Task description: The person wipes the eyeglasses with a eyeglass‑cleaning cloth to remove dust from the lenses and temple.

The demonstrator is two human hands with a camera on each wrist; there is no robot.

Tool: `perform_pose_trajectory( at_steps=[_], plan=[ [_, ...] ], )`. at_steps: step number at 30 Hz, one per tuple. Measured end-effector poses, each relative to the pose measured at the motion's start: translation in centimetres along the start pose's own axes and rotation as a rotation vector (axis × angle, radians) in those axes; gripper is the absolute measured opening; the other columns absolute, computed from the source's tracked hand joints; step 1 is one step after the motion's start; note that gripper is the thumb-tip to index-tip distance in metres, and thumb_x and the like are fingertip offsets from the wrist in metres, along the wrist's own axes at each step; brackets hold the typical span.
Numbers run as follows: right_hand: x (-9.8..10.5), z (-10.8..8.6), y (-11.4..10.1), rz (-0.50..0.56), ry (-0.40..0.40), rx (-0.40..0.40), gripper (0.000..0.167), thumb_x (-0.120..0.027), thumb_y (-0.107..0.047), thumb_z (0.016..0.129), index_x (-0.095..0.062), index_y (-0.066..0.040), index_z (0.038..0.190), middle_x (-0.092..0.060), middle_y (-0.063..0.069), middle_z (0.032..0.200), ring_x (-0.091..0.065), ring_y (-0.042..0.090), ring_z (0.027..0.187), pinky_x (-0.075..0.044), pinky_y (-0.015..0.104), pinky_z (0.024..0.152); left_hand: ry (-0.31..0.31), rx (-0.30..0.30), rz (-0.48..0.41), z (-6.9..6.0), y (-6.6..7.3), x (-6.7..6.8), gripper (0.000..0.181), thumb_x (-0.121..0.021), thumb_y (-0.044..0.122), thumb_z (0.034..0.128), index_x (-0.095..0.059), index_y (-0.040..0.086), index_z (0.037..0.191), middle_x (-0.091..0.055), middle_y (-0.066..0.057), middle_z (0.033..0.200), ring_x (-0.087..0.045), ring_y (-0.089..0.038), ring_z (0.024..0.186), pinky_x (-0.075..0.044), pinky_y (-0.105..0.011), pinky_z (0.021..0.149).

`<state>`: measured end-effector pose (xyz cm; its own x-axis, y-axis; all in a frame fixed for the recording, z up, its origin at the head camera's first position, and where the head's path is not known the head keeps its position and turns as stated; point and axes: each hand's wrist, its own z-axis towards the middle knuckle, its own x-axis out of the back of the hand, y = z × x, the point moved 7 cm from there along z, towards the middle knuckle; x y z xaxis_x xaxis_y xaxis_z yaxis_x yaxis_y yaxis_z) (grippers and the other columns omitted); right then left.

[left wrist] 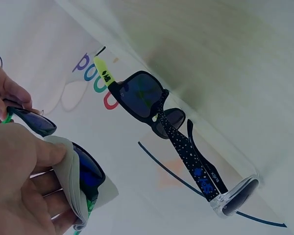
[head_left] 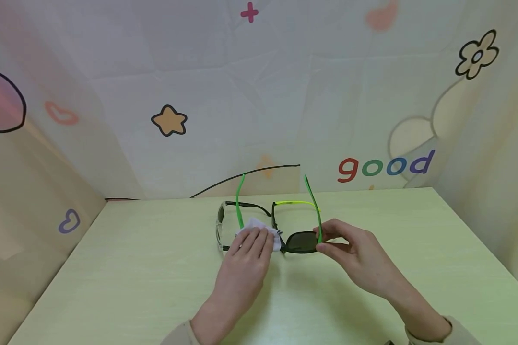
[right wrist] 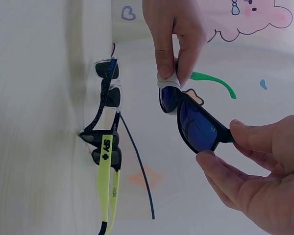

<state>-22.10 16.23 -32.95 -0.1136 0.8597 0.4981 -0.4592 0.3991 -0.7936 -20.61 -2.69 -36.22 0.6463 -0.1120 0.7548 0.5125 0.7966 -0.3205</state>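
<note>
Black-framed sunglasses (head_left: pixel 302 242) with blue mirrored lenses and green temples are held up above the table, temples spread and pointing away. My right hand (head_left: pixel 362 256) pinches them by the hinge corner between thumb and fingers. A pale grey cloth (left wrist: pixel 71 169) is folded around the other lens. My left hand (head_left: pixel 243 270) pinches that lens through the cloth, thumb on one face and fingers on the other. In the right wrist view, the bare blue lens (right wrist: pixel 198 127) shows beside the right fingertips; the cloth hides part of the other lens.
Behind the held pair, two more sunglasses stand on the pale table (head_left: pixel 134 268): clear-framed ones (right wrist: pixel 108 81) with dark speckled temples, and black-framed ones (left wrist: pixel 139 95) with yellow temples. A printed curtain (head_left: pixel 241 96) hangs along the table's back edge.
</note>
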Motion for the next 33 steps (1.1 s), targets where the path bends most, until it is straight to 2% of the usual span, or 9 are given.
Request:
perform_pose_trajectory(
  at_steps=[5,14,17,23,33],
  plan=[
    [-0.1,0.0,-0.1,-0.006,0.002,0.008,0.016,-0.073,-0.001,0.094,-0.069,-0.009,0.107,-0.07,0.0,0.099,-0.069,0.015,0.094,-0.059,0.026,0.087,-0.028,0.003,0.003,0.1,0.1,-0.2,0.039,-0.072,0.002,0.0912,-0.069,0.004,0.13,-0.068,-0.011,0.131,-0.063,-0.024,0.123,-0.041,-0.039,0.113],
    [-0.1,0.0,0.0,-0.002,0.003,0.003,0.016,-0.073,-0.003,0.095,-0.069,-0.009,0.109,-0.07,0.0,0.1,-0.069,0.015,0.095,-0.058,0.026,0.088,-0.021,0.002,-0.031,-0.1,-0.1,-0.2,0.039,-0.076,-0.002,0.0881,-0.071,0.006,0.126,-0.07,-0.008,0.127,-0.064,-0.023,0.12,-0.042,-0.038,0.112],
    [0.0,0.0,0.1,-0.001,0.004,-0.006,0.017,-0.073,-0.001,0.094,-0.069,-0.009,0.108,-0.07,0.0,0.099,-0.07,0.015,0.095,-0.058,0.026,0.088,0.007,0.004,-0.061,-0.1,-0.1,0.0,0.038,-0.075,-0.003,0.0876,-0.072,0.005,0.124,-0.071,-0.008,0.125,-0.064,-0.024,0.118,-0.042,-0.039,0.111],
    [0.2,0.1,0.3,-0.012,0.004,-0.021,0.017,-0.073,-0.001,0.094,-0.069,-0.01,0.108,-0.071,0.001,0.1,-0.07,0.015,0.095,-0.059,0.026,0.087,0.112,0.003,-0.125,-0.3,-0.2,0.6,0.03,-0.069,-0.005,0.088,-0.075,0.005,0.116,-0.075,-0.007,0.116,-0.067,-0.026,0.109,-0.046,-0.041,0.106],
    [0.2,0.1,0.4,-0.006,0.006,-0.041,0.015,-0.073,-0.005,0.096,-0.069,-0.012,0.109,-0.07,-0.001,0.1,-0.068,0.016,0.096,-0.059,0.027,0.087,0.189,0.014,-0.179,-0.4,-0.3,1.3,0.038,-0.086,-0.007,0.0747,-0.079,0.008,0.108,-0.077,-0.005,0.106,-0.07,-0.024,0.101,-0.052,-0.041,0.098]
  ],
)
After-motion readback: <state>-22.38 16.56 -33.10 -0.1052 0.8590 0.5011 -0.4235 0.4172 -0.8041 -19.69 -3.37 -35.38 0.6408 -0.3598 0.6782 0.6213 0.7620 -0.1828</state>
